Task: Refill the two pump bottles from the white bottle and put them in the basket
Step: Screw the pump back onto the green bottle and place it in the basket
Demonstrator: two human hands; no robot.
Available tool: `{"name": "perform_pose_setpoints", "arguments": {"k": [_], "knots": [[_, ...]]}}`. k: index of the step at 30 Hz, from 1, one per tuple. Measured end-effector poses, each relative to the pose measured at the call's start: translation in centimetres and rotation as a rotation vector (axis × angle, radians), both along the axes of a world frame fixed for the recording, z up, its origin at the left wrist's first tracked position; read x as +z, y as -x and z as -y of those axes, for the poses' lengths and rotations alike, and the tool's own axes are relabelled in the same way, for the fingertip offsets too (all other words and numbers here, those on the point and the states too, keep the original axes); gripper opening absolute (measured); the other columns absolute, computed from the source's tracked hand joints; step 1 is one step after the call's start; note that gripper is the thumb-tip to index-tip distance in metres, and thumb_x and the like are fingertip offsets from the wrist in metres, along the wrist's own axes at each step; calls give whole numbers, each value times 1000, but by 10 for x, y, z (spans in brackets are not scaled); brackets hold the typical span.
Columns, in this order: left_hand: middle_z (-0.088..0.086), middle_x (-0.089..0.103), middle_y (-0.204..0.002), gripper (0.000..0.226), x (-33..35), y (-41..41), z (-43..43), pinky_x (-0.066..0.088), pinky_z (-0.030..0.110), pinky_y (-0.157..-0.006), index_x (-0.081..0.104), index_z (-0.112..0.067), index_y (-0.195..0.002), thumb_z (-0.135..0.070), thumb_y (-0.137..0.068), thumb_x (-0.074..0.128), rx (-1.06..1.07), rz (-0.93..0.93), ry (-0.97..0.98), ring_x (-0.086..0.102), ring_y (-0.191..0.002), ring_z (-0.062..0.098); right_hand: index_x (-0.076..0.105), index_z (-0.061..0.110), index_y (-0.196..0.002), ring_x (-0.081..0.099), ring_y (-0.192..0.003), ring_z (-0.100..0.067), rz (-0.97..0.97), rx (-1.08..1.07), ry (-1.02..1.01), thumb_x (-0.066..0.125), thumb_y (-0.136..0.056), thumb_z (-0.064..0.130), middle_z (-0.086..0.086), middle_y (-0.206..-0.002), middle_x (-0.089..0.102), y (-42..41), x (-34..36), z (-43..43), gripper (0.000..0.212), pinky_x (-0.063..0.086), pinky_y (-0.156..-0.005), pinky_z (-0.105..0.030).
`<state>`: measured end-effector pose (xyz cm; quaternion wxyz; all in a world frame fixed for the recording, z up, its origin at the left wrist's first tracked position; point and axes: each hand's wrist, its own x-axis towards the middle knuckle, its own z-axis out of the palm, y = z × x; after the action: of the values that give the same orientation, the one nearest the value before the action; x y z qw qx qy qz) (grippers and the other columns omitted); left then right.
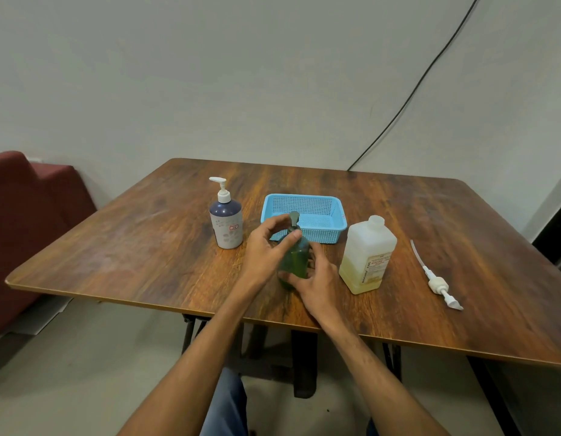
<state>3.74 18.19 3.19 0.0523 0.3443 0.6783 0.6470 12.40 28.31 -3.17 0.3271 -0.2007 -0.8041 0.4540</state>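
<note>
Green pump bottle [294, 258] stands upright on the table [115, 247], centre front, just in front of the blue basket [304, 212]; I can't tell whether they touch. It's motion-blurred and dark, so I can't read the fill level. My left hand [262, 247] is up at the neck, thumb and curled fingers pinching round the pump collar. The pump head pokes up above the fingers. I can't tell if the collar is screwed tight or loose. My right hand [318, 278] wraps the lower body, fingers and thumb curled round it, hiding most of the bottle's base. The basket's front rim is partly covered by the left hand and the pump head; what I can see inside is bare mesh. Blue-and-white pump bottle [226, 225] stands upright to the left of the basket, pump on; it's opaque, so I can't see its contents. White bottle [367, 256] stands upright right of my hands, pale yellow liquid in its lower part, label too small to read, top looks uncapped but hard to say. A loose white pump [438, 280] with its dip tube lies flat further right. A red seat [27, 215] is cut off at the left edge. A black cable [414, 89] runs down the wall behind the table.
</note>
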Motion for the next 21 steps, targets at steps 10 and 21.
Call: {"name": "perform_pose_setpoints", "arguments": {"k": [10,21], "knots": [[3,73,-120,33,4,6,0,54,40,-102,66,-7,-125,-7,-92,67,-109,12,3,67,-115,13,44,44,-134,62,-114,-4,-7,-12,-9,89,-72,31,23,-121,61,0,0,-2,77,58,-92,-37],[-2,74,-115,41,-4,-14,-18,60,34,-91,71,-12,-118,-25,-81,83,177,16,-74,70,-106,9,41,43,-139,62,-119,-10,2,-13,-13,86,-76,23,12,-130,63,0,-1,-1,80,61,-88,-41]]}}
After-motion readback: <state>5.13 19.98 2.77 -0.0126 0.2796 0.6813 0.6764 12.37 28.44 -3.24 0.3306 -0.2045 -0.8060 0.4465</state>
